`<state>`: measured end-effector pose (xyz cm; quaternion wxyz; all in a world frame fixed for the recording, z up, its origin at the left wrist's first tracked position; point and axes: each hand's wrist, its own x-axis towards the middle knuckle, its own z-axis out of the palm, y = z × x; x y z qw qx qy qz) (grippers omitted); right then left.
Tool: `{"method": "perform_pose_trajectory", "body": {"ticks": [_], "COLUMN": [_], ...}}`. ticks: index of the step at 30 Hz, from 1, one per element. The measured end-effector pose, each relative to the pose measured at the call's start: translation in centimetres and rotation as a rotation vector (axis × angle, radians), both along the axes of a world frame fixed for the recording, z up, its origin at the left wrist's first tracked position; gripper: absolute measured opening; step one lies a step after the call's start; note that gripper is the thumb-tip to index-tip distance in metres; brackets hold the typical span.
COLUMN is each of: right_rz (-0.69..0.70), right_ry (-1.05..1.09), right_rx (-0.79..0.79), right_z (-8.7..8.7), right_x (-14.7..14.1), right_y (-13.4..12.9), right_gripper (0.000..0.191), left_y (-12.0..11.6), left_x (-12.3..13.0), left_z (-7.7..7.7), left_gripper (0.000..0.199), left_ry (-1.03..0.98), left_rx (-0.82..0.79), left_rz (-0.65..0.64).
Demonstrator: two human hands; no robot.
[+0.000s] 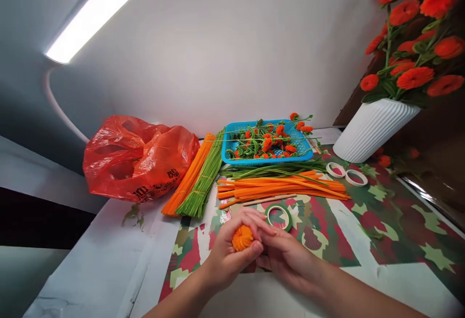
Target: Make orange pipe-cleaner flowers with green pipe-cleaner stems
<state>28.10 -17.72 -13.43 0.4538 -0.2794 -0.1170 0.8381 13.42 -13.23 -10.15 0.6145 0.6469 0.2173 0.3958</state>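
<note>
An orange pipe-cleaner flower head, round and ridged, sits in my left hand, the thumb and fingers curled around it. My right hand meets the left at the flower's right side, with its fingers bent inward. Whatever the right fingers grip there is hidden behind the hands. Just beyond the fingers lies a roll of green tape. Further back are loose orange pipe cleaners and a thin wooden stick.
A blue basket of small orange flowers stands at the back. Left of it lie orange pipe cleaners, green pipe cleaners and a red plastic bag. White tape rolls and a white vase are at right.
</note>
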Motion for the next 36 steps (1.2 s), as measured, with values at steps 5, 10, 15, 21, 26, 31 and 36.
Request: {"method": "perform_pose_trajectory", "body": {"ticks": [5,10,15,21,26,31,36], "right_rz": [-0.041,0.061,0.076,0.053,0.042,0.034,0.009], "right_ry": [0.057,0.096,0.031,-0.068,-0.089,-0.129,-0.237], "right_rx": [-0.005,0.094,0.157,0.175,0.229,0.291,0.333], "right_z": [-0.6,-0.8,-0.8,-0.7,-0.4,-0.7,-0.4], "right_x": [0.0,0.1,0.3,0.0,0.0,0.3,1.0], "right_y": [-0.3,-0.4,-0.2,-0.2,-0.3,0.2,0.5], "right_gripper": [0.013,0.036,0.039,0.031,0.022,0.027,0.029], "left_y": [0.1,2.6,6.6,12.5,17.4,19.9,18.4], "left_x": [0.1,-2.9,-10.3,-16.0,-15.9,-14.8,-14.2], "left_z": [0.1,3.2,9.6,11.2,9.7,10.1,10.7], "left_gripper": [0.020,0.027,0.022,0.010,0.003,0.022,0.033], "left_ry": [-0.034,-0.082,0.122,1.252,1.367,1.278,1.151], "left_rx": [-0.024,0.130,0.491,0.215,0.129,0.273,0.403], "left_rz": [0.018,0.355,1.133,0.881,0.742,0.849,0.951]}}
